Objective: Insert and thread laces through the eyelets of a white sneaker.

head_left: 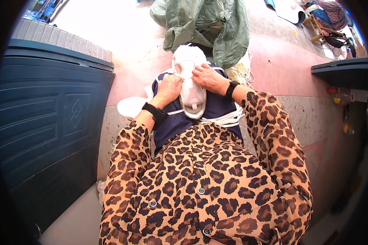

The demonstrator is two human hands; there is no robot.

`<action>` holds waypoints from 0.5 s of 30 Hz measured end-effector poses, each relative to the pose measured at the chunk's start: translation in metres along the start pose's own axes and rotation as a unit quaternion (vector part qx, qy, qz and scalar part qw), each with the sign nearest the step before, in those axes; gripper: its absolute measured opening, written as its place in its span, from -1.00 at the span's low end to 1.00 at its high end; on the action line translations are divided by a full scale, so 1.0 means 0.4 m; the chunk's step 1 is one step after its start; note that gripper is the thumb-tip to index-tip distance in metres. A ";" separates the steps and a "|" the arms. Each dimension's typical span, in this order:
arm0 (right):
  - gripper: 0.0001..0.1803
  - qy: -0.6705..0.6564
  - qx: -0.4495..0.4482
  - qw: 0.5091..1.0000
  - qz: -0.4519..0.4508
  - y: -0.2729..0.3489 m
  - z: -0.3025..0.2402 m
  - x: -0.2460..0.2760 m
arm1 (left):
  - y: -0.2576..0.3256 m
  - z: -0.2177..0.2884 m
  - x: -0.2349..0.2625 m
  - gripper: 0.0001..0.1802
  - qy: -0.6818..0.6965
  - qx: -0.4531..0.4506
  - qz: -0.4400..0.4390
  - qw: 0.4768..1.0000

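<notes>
Head view: white shoe [191,85] lies on a dark blue cloth [216,110] over the lap, long axis near-to-far, heel tab at the near end, opening up. Left hand [168,90] grips the shoe's left side, fingers curled; right hand [207,77] presses on its upper right edge, fingers bent. White cords [225,120] trail right under the shoe. Green sack [208,24] sits just beyond. Dark blue door [49,110] crowds the left; bare pink floor [282,65] opens to the right.
</notes>
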State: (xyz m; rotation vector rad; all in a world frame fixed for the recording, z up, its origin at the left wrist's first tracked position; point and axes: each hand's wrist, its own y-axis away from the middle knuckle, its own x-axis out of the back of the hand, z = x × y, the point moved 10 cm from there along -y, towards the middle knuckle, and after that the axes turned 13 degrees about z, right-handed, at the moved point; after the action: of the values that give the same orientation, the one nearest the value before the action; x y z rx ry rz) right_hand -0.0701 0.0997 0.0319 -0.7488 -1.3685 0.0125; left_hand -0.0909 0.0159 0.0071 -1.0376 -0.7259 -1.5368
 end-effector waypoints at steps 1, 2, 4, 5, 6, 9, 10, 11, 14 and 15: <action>-0.87 -0.018 -0.022 0.999 0.046 -0.004 -0.003 0.036 | -0.001 -0.004 -0.006 -0.78 0.008 0.002 0.000 1.000; -0.86 -0.064 -0.056 0.994 0.065 -0.023 -0.021 0.072 | 0.002 -0.008 -0.007 -0.77 0.015 0.007 -0.001 1.000; -0.78 -0.248 -0.099 0.942 0.202 -0.065 -0.078 0.188 | 0.003 0.008 -0.012 -0.77 -0.038 -0.050 -0.019 0.998; -0.78 -0.250 -0.099 0.942 0.202 -0.083 -0.099 0.204 | -0.007 0.012 0.006 -0.76 0.004 -0.051 -0.008 0.999; -0.80 -0.312 -0.236 0.912 0.121 -0.085 -0.067 0.155 | 0.000 0.004 0.001 -0.76 0.004 -0.049 -0.009 0.999; -0.80 -0.271 -0.384 0.881 0.062 -0.004 0.030 0.028 | -0.010 -0.015 -0.004 -0.76 0.045 0.000 -0.001 0.999; -0.79 -0.229 -0.360 0.901 0.077 0.002 0.037 0.031 | -0.009 -0.019 -0.006 -0.76 0.045 0.003 -0.002 0.999; -0.78 -0.214 -0.350 0.911 0.053 0.006 0.039 0.008 | -0.012 -0.022 -0.004 -0.76 0.051 0.000 0.004 0.999; -0.87 -0.097 -0.296 0.950 0.016 -0.016 0.021 -0.009 | -0.012 -0.018 0.006 -0.76 0.072 0.018 -0.004 0.997; -0.87 -0.098 -0.295 0.950 0.016 -0.021 0.021 -0.024 | -0.012 -0.020 0.003 -0.77 0.074 0.024 -0.011 0.997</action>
State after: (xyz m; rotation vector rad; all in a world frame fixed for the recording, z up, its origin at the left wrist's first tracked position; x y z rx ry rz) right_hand -0.0832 0.0931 0.0278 -1.2965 -1.5656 -0.3167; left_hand -0.0974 0.0096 0.0050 -0.8724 -0.6692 -1.5882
